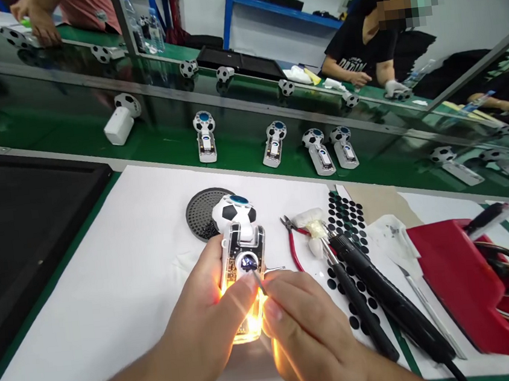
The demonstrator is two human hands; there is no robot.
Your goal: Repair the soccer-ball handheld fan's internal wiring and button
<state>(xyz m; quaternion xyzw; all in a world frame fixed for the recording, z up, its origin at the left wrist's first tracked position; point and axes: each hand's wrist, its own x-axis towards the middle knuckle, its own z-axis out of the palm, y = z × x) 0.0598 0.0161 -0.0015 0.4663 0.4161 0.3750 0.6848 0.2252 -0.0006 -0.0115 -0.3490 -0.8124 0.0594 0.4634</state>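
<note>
The left hand (203,326) grips a glowing ball-topped toy (243,246) this side of the black dish (197,219); the right hand (311,324) pinches a thin tool (258,281) at its round lens (248,262). The toy looks mostly assembled, the lens work apparently unfinished; further steps cannot be told.

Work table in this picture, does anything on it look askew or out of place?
Slightly: the thick black tool lies slantwise across the black dots, covering part of their pattern, and a crumpled white cloth sits beside the red holder. I see no clear spill or damage.
</note>
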